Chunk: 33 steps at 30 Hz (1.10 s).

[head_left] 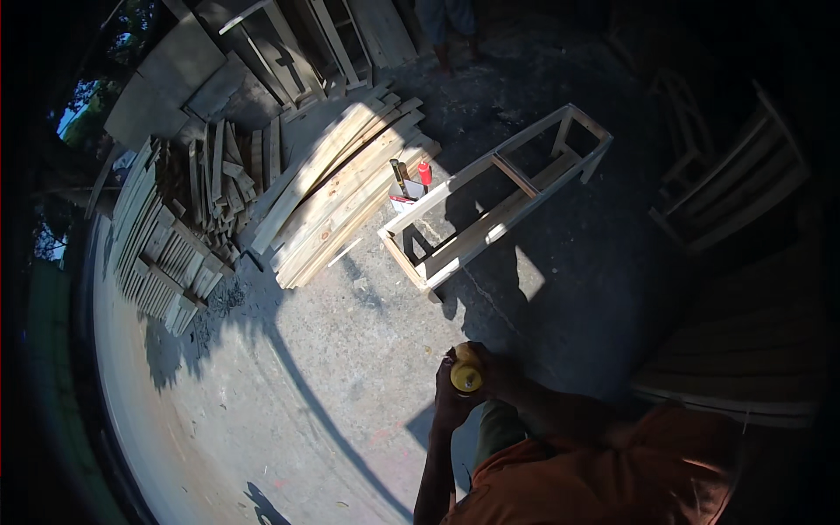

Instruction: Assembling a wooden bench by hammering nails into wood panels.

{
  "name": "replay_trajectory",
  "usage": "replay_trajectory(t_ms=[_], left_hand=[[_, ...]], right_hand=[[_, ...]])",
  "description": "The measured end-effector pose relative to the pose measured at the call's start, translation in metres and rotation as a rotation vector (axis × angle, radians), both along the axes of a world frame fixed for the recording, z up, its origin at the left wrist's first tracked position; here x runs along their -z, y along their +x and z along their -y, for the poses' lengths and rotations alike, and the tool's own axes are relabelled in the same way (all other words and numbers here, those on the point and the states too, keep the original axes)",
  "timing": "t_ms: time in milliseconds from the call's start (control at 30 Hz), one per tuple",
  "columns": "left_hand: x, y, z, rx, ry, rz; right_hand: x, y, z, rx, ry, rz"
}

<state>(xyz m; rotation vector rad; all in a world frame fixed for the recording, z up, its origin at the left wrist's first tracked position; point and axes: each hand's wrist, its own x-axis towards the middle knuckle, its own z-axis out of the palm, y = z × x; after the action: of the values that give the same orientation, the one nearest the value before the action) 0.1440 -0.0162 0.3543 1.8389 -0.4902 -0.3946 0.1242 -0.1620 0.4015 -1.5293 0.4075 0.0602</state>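
My left hand (pixel 450 398) and my right hand (pixel 497 374) are close together in front of my body. Between them is a yellow rounded thing (pixel 466 377) with a small pale tip, like a bottle seen from above; its exact kind is unclear. The left fingers wrap its left side. On its right side the other hand is closed too, mostly in shadow. Ahead of my hands stands a long wooden frame (pixel 516 210) with a crosspiece and short legs. By its left side is a white container (pixel 404 194) holding a red bottle (pixel 425 173) and dark tools.
Stacked pale planks (pixel 350 179) lie left of the frame, beside a pile of short offcuts (pixel 223 175) and slatted wood (pixel 166 262). Boards and frames lean at the back. A slatted wooden piece (pixel 735 184) stands in shadow at right. Another person's legs (pixel 446 39) show at the far end.
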Motion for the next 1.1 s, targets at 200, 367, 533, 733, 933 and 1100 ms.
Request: replay_trajectory(t_ms=[200,367,533,733,933,1100], left_hand=[[-0.032,-0.068,0.016,0.243,0.015,0.086],[-0.076,-0.146,0.008,0.253,0.108,0.088],[-0.086,-0.218,-0.018,0.149,0.014,0.028],[-0.101,-0.264,-0.039,0.139,0.124,-0.032],[-0.117,-0.267,-0.037,0.273,0.189,0.039],[-0.114,-0.236,-0.064,0.619,0.066,0.176]], right_hand=[[0.036,-0.103,-0.005,0.278,0.448,0.311],[0.051,-0.207,-0.029,0.114,1.113,-0.161],[0.039,-0.313,-0.038,0.099,0.706,-0.466],[0.036,-0.369,-0.029,-0.053,-0.198,0.031],[0.011,-0.343,-0.078,0.147,-0.198,0.316],[-0.001,-0.341,-0.104,0.341,-0.242,0.276]])
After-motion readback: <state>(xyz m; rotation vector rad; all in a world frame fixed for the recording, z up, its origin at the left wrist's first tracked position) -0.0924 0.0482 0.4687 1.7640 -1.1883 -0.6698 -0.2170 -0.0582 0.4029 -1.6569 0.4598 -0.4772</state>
